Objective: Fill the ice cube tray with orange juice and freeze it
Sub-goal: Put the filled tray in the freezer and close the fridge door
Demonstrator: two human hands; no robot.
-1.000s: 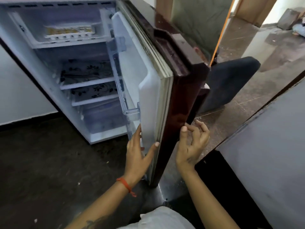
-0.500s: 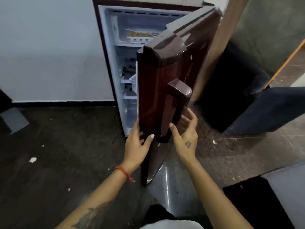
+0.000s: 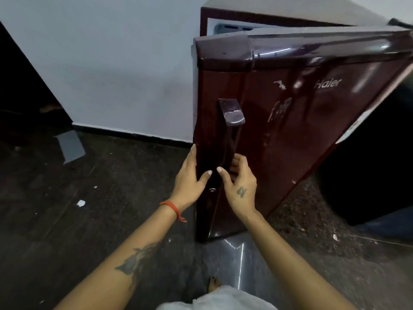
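Note:
The maroon fridge door [image 3: 290, 130] stands nearly closed, with only a thin strip of the white freezer interior [image 3: 228, 27] showing above its top edge. The ice cube tray is hidden behind the door. My left hand [image 3: 190, 182] grips the door's left edge, fingers along the side and thumb on the front. My right hand [image 3: 241, 189] curls around the lower part of the vertical door handle [image 3: 231, 113].
A white wall [image 3: 111, 63] runs behind the fridge on the left. The dark floor carries small paper scraps [image 3: 81, 203] and a grey patch [image 3: 70, 146]. A dark bulky object [image 3: 368, 175] sits right of the fridge. My foot [image 3: 213, 283] is near the door's bottom.
The door has swung from wide open to almost closed, hiding the shelves and the tray. My right hand went from hovering open to curling on the handle. The left hand stayed on the door edge.

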